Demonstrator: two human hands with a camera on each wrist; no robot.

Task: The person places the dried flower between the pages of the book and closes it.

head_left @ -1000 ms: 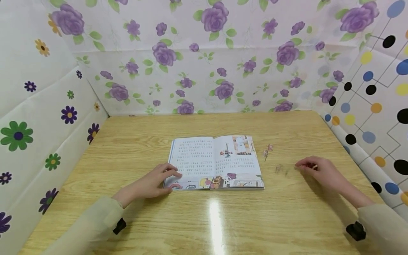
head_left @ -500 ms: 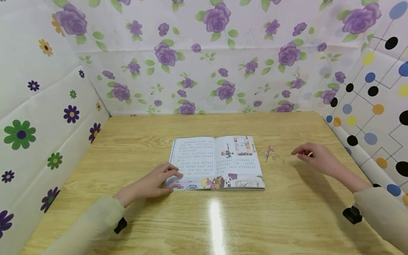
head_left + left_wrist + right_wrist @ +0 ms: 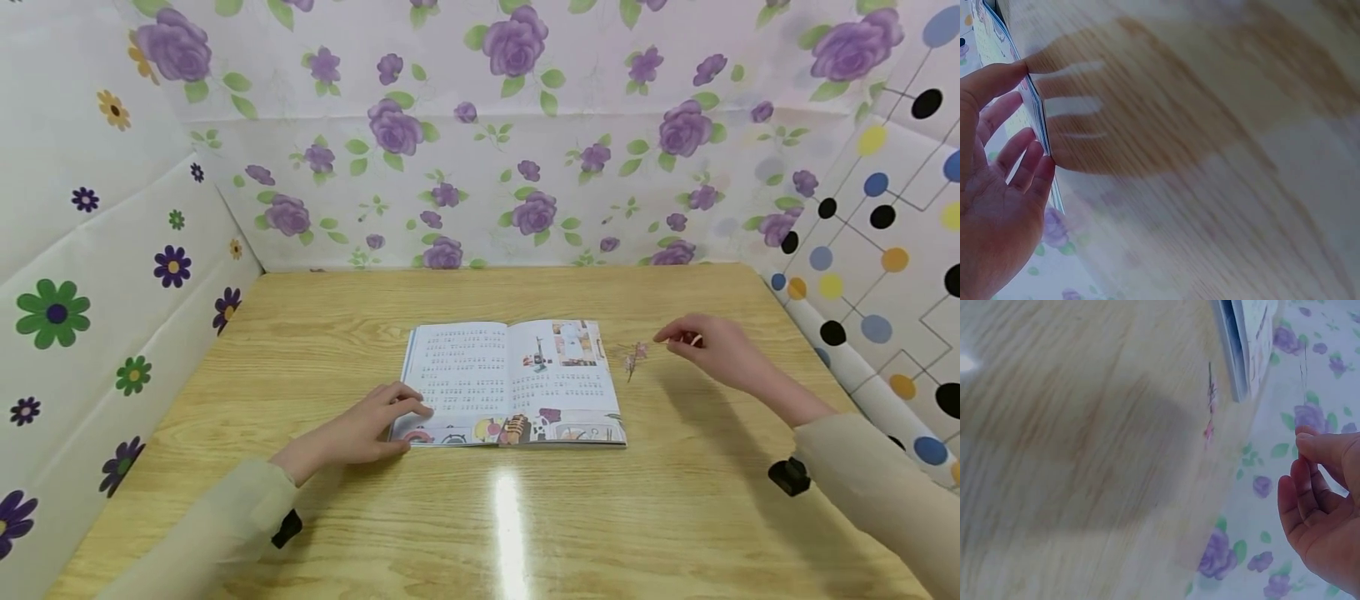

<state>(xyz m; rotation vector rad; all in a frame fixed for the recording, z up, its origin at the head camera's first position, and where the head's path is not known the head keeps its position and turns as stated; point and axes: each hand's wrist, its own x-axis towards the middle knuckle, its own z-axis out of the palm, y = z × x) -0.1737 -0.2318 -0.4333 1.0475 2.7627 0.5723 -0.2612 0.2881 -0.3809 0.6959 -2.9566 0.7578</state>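
An open book (image 3: 465, 367) with printed text and colour pictures lies on the wooden table. My left hand (image 3: 371, 425) rests on its lower left corner, fingers spread on the page and thumb at the near edge; the left wrist view shows the left hand (image 3: 1010, 150) against the book's edge (image 3: 1040, 112). Beyond the book's right side, my right hand (image 3: 708, 346) is raised over the table. Thumb and index finger of the right hand (image 3: 1322, 494) pinch a thin, dry sprig (image 3: 1304, 375). A small pink flower sprig (image 3: 632, 362) lies between book and right hand.
The wooden table (image 3: 337, 517) reflects a bright strip of light near its front. A floral sheet (image 3: 465, 192) stands at its back, with patterned sheets along the left and right sides.
My right hand has moved left and farther back with the thin sprig, closer to the pink flower sprig. My left hand stays on the book.
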